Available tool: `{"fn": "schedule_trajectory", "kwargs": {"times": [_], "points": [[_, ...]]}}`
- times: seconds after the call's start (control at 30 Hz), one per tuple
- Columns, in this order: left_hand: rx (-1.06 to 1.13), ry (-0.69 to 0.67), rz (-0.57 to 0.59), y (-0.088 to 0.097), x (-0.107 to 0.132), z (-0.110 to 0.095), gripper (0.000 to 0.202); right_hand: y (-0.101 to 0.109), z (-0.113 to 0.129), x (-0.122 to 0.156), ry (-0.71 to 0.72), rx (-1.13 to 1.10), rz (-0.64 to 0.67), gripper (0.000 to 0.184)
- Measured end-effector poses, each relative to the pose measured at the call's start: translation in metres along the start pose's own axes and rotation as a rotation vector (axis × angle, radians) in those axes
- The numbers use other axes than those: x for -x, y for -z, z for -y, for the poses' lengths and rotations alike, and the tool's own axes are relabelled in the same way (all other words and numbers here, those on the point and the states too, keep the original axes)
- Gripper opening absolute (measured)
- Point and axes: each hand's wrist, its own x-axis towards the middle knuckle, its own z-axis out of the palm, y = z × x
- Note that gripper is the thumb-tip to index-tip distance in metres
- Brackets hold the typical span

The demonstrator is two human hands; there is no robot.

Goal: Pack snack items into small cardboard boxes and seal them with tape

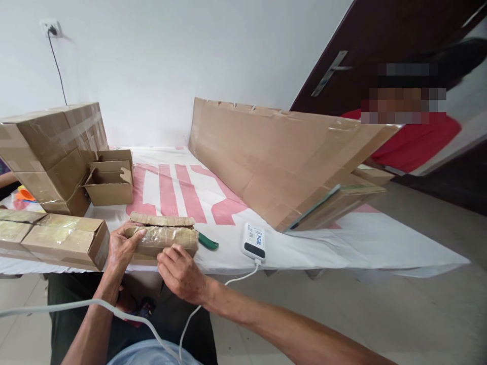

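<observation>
Taped cardboard box (163,242) lay at the near edge of the white-covered table (323,248); the left hand (122,247) gripped its left end, thumb on top; the right hand's (183,274) fingers curled together against its near side; any pinch I couldn't tell.

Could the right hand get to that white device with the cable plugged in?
Probably yes: the white device lies on the cloth to the side of the right hand, with nothing tall between them. The hand is busy at the box, though.
</observation>
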Motion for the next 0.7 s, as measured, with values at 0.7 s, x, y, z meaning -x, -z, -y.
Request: {"fn": "schedule_trajectory", "kwargs": {"times": [0.7], "points": [[-0.029,0.039,-0.017,0.001,-0.003,-0.002,0.034,0.026,-0.047,0.019,-0.444,0.119,-0.085,0.024]]}}
